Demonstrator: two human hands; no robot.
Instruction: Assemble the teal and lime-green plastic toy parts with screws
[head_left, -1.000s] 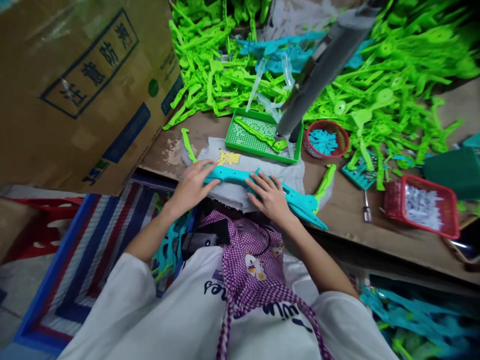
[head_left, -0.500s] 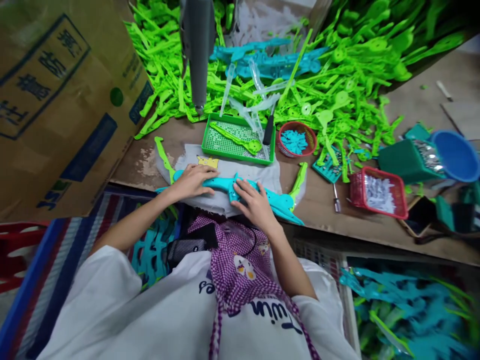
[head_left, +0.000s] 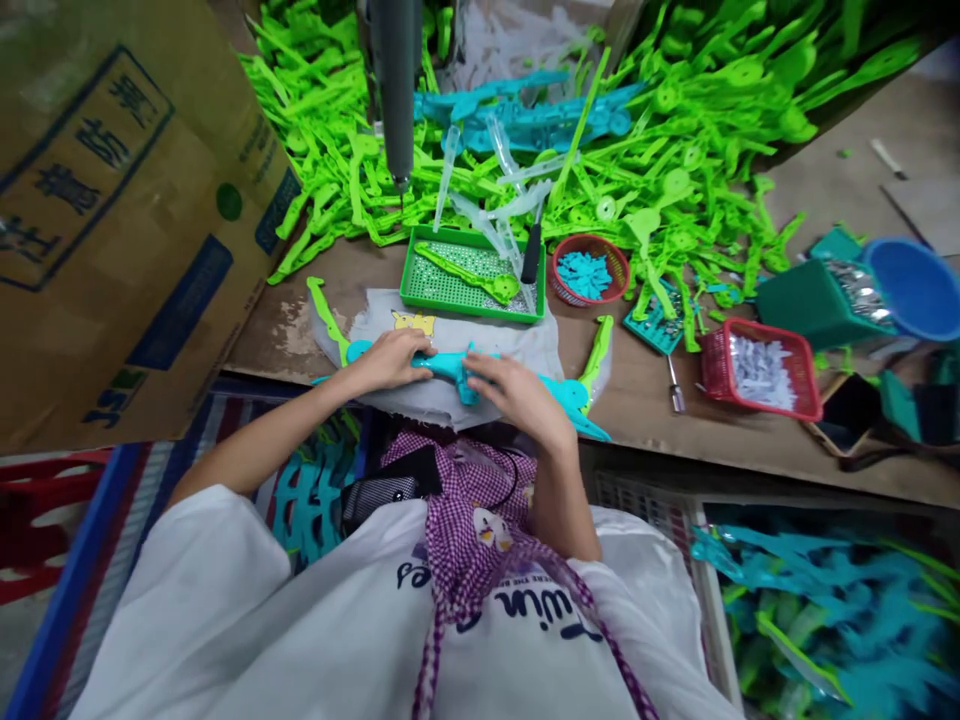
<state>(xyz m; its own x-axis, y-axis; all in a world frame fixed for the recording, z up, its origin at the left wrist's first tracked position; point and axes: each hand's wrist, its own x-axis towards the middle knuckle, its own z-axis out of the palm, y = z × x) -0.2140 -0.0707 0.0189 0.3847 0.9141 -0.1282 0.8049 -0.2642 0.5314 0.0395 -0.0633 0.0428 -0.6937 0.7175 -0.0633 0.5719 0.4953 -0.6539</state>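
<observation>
A turquoise toy bow (head_left: 448, 367) with bright green limbs lies across a pale grey cloth (head_left: 536, 345) at the table's front edge. My left hand (head_left: 395, 358) is closed around its left part, thumb along the front side. My right hand (head_left: 517, 392) grips just right of the middle, its fingertips on the short crosspiece; the palm hides part of the bow there. Curved green pieces with clear edges stick up at both ends. Just behind the cloth is a green tray (head_left: 472, 312) of small metal screws, with a green limb piece (head_left: 465, 272) lying in it.
An electric screwdriver (head_left: 399, 110) hangs above the table. Green plastic parts (head_left: 660, 190) are heaped behind. A cardboard box (head_left: 142, 250) stands left. To the right are a red basket of turquoise pieces (head_left: 585, 275), another of white pieces (head_left: 761, 372) and a small screwdriver (head_left: 675, 385).
My right hand has shifted slightly right and turned more onto its side at the crosspiece. My left hand has curled closer around the bow. The view has shifted slightly.
</observation>
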